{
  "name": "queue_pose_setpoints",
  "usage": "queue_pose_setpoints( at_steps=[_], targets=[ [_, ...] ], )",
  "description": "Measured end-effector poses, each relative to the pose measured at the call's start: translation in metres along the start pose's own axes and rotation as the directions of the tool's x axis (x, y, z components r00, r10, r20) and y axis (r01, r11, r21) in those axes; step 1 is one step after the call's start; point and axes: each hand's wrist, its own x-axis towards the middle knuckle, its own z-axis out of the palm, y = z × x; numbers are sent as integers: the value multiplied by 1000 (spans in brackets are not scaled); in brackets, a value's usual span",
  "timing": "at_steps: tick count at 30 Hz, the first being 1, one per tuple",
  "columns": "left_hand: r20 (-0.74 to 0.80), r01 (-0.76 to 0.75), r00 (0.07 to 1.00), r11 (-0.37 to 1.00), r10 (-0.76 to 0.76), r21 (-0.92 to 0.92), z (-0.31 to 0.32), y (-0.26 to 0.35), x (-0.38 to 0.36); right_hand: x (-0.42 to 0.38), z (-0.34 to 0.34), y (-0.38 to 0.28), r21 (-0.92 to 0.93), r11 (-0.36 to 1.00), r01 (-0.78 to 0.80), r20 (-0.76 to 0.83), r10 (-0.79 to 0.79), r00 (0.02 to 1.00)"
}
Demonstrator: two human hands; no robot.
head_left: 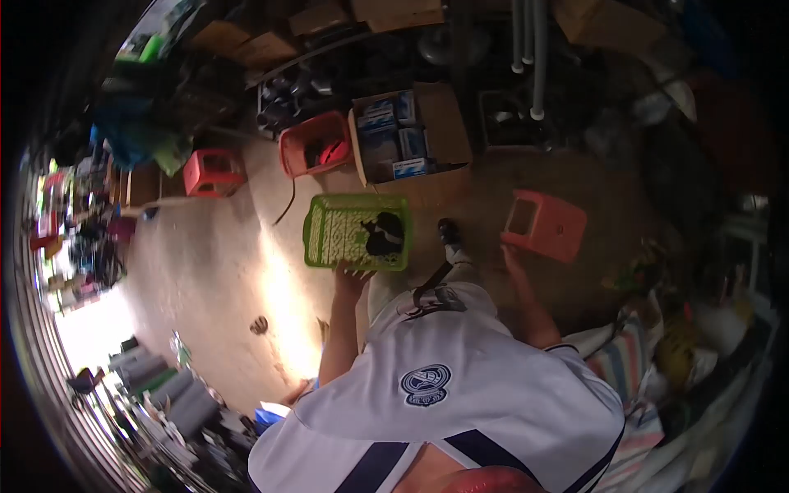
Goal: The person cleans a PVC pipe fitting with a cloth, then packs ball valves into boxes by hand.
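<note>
A green plastic basket (335, 215) hangs over the floor in front of my body, with a dark item (385, 233) lying in its right part. My left hand (352, 273) grips the near rim of this basket. To the right, a pinkish-red plastic stool (558, 228) appears tilted. My right hand (513, 260) is at its lower left edge, fingers closed on it; part of the grip is hidden.
Ahead stand an open cardboard box (448, 131) of blue and white packs and a red bin (297, 154). Another red stool (214, 172) is further left. Crowded shelves line the back; cloths and bags (625, 361) lie at right.
</note>
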Motion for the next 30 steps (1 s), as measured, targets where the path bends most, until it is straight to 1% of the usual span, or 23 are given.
queue_pose_setpoints(
  at_steps=[1, 2, 3, 4, 5, 6, 7, 8, 10, 12, 13, 15, 16, 18, 19, 20, 21, 22, 24, 26, 28, 29, 30],
  targets=[
    [-11, 4, 1000, 1000, -4, -23, -19, 7, 18, -4, -9, 8, 31, 999, -17, -36, 18, 999],
    [3, 38, 999, 999, -38, 28, -26, 15, 24, -12, -18, 22, 154, 978, -142, -22, 147, 989],
    [57, 65, 996, 998, -65, 3, -32, 24, 30, -27, -14, 38, 283, 922, -263, 4, 273, 962],
    [111, 103, 989, 994, -100, -23, -33, 35, 39, -31, -4, 49, 258, 914, -314, -37, 334, 942],
    [74, 155, 985, 988, -154, -12, -34, 44, 47, -24, -13, 54, 209, 904, -373, -78, 396, 915],
    [42, 192, 981, 981, -192, -13, -58, 54, 66, -24, -16, 61, 205, 908, -366, -103, 392, 914],
    [72, 217, 973, 974, -221, 65, -80, 68, 73, -29, -12, 68, 193, 910, -366, -119, 392, 912],
    [125, 226, 962, 965, -243, 134, -85, 73, 88, -29, -10, 59, 158, 883, -443, -140, 464, 875],
    [-104, 214, 976, 939, -193, 269, -62, 86, 78, -26, -17, 41, 139, 848, -511, -171, 529, 831],
    [-116, 205, 978, 904, -174, 375, -44, 91, 72, -2, -29, 39, 136, 911, -389, -312, 412, 856],
    [-166, 228, 971, 889, -175, 398, -39, 98, 70, 13, -35, 43, 147, 911, -386, -308, 413, 857],
    [-206, 254, 962, 868, -180, 428, -13, 90, 78, 75, -67, 60, 41, 991, -124, -568, 125, 813],
    [-234, 287, 952, 845, -198, 452, -6, 91, 79, 112, -87, 84, 57, 991, -121, -567, 132, 813],
    [103, 135, 956, 726, -274, 675, -29, 94, 91, 191, -128, 134, -256, 966, 23, -636, -186, 749],
    [50, 144, 966, 686, -255, 713, -22, 90, 93, 204, -131, 136, -235, 972, 31, -640, -179, 747],
    [-154, 262, 965, 793, -213, 550, 9, 80, 87, 213, -140, 127, -328, 945, -18, -656, -214, 723],
    [-103, 237, 970, 776, -218, 584, 14, 75, 87, 220, -148, 116, -417, 906, -70, -666, -252, 702],
    [-57, 212, 973, 760, -225, 614, 15, 74, 85, 218, -154, 103, -403, 913, -57, -665, -249, 704],
    [-68, 255, 960, 758, -270, 601, 32, 70, 88, 209, -155, 69, -381, 891, -246, -539, 2, 842],
    [30, 295, 931, 797, -364, 527, 39, 71, 90, 236, -164, 94, -508, 767, -392, -501, 107, 859],
    [5, 333, 924, 808, -383, 485, 60, 69, 87, 225, -158, 112, -522, 789, -323, -492, 31, 870],
    [114, 160, 923, 637, -367, 754, 53, 74, 91, 215, -152, 124, -542, 798, -265, -493, -46, 869],
    [210, -49, 901, 395, -378, 918, 41, 78, 100, 204, -144, 134, -565, 799, -206, -493, -127, 861]
  ],
)
